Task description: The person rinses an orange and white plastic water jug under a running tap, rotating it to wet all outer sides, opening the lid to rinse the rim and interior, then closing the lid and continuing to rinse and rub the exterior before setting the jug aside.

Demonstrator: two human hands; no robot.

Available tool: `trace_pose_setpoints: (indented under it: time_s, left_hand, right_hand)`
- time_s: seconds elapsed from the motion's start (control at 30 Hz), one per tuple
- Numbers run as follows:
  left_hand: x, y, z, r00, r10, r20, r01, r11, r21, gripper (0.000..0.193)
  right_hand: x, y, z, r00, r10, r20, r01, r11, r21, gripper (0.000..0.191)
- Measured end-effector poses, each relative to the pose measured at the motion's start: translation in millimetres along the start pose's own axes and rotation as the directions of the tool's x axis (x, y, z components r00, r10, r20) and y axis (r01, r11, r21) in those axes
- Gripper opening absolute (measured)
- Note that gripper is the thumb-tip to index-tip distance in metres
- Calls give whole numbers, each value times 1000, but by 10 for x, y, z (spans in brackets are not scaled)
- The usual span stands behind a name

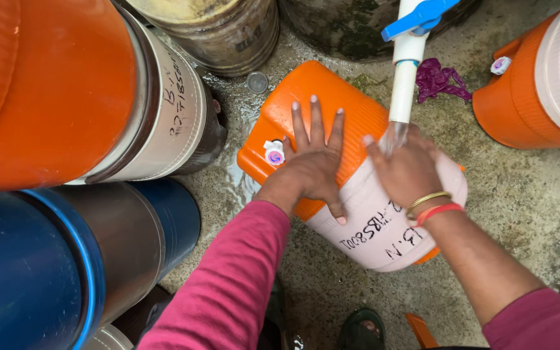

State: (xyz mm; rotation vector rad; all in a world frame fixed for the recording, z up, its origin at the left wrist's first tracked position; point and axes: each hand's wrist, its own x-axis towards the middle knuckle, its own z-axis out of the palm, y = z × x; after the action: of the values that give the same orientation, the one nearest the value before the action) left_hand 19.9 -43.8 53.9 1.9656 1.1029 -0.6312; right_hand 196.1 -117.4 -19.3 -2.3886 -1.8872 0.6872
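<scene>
Head view: we find an orange and white cooler jug point(351, 162) lying on its side on wet concrete, under a white pipe point(404, 78).

Our left hand point(312, 165) lies flat on its orange end, fingers spread, beside the small round tap point(274, 154). Our right hand point(406, 170) presses the white body, grasping nothing. Dark handwritten marking sits below the hands.

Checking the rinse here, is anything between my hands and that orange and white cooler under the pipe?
Nothing visible: the left hand lies flat on the cooler, and the right hand rests on it under the white pipe.
</scene>
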Motion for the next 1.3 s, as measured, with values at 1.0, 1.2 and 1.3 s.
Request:
trace_pose_setpoints:
  time_s: [1.0,1.2,1.3]
  left_hand:
    - [-129,35,397,965,-4,-262,2,1000,-7,163]
    - [-190,-229,356,958,106,-267,-79,991,108,162]
    - [-217,-274,273,948,169,-271,-122,976,181,162]
  right_hand:
    - [-38,27,-136,974,-228,10,228,973,43,72]
    - [-275,-304,-106,983,-183,-31,176,973,-152,76]
    - [-341,-365,-218,991,-118,61,124,986,-109,81]
